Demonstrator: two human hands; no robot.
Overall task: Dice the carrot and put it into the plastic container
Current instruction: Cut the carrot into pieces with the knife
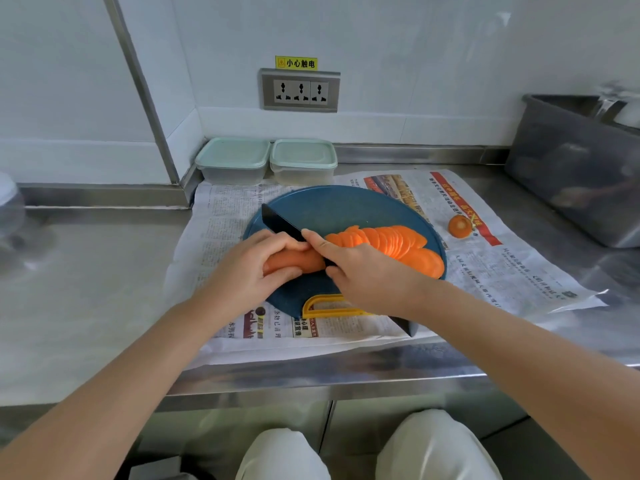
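On the round blue cutting board (pixel 332 206) lies an uncut piece of carrot (pixel 294 260); my left hand (pixel 252 271) grips it from above. My right hand (pixel 363 271) holds a black knife (pixel 280 223), index finger laid along the spine, and the blade meets the carrot's cut end. A fanned row of carrot slices (pixel 391 242) lies to the right of the blade. Two lidded plastic containers (pixel 232 160) (pixel 303 160) stand at the back against the wall.
Newspaper (pixel 502 268) covers the steel counter under the board. A cut carrot end (pixel 460 226) sits on the paper at the right. A yellow peeler (pixel 325 306) lies at the board's near edge. A grey tub (pixel 581 168) stands far right, a wall socket (pixel 300 91) behind.
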